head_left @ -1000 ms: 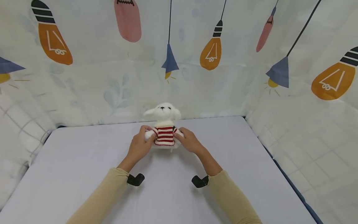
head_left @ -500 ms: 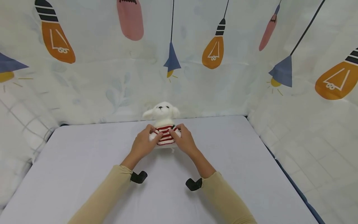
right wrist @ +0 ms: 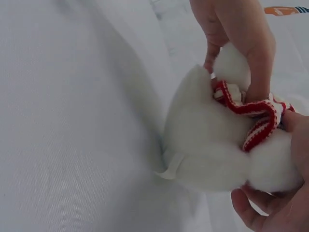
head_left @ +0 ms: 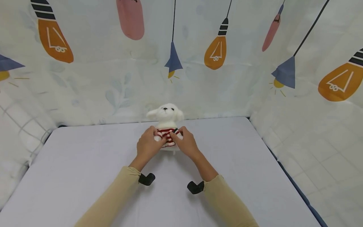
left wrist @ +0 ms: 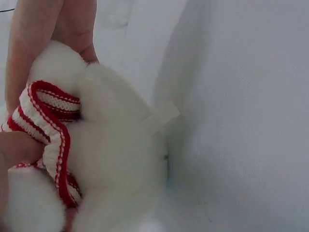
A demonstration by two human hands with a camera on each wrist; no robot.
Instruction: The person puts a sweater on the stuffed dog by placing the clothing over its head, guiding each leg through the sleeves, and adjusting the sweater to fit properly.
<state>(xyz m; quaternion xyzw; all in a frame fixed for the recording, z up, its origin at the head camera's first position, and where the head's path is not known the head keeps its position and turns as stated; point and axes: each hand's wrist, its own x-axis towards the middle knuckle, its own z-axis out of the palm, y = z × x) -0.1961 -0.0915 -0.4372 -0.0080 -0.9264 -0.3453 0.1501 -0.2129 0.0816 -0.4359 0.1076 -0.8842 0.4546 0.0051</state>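
A white plush dog (head_left: pixel 165 114) with floppy ears faces me near the table's far edge, clear of nothing but its own shadow below. It wears a red-and-white striped knitted sweater (head_left: pixel 169 143). My left hand (head_left: pixel 148 143) grips its side and arm, the thumb over the sweater's front. From the other side my right hand (head_left: pixel 187 143) holds it likewise, thumb on the stripes. Both wrist views show the sweater's hem (left wrist: pixel 63 159) bunched in folds above the white belly (right wrist: pixel 207 130). A small white tag (right wrist: pixel 170 167) sticks out at the toy's bottom. The thumbs partly hide the sweater.
The toy is over a table with a pale cloth (head_left: pixel 85 157). Behind it hangs a light curtain (head_left: pixel 93 85) printed with bulbs and lamps, which continues along both sides. A black wrist mount (head_left: pixel 146 179) juts inward from the left sleeve, another mount (head_left: pixel 195 187) from the right.
Both hands have come closer together, the thumbs sliding inward from the toy's arms onto the sweater's front. The sweater, flat at first, is now creased between them. The toy stays nearly in place.
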